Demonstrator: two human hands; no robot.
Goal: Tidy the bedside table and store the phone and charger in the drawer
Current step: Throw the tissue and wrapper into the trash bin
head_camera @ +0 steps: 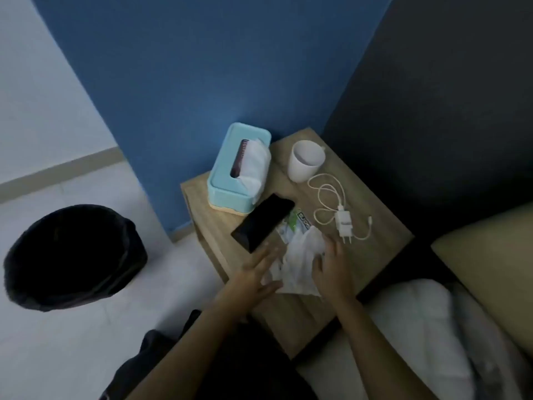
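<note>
Your left hand (256, 272) lay flat, fingers straight, beside the phone (261, 222); your right hand (331, 267) clutched the crumpled tissues (300, 255) (charger (344, 222) untouched nearby).

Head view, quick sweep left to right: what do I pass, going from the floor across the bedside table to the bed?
Black bin, blue tissue box, white mug, charger adapter, tan pillow. The phone overlaps the box's span, so it is left out.

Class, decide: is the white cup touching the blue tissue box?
Apart. The head view shows a strip of bare tabletop between the white cup and the blue tissue box.
</note>
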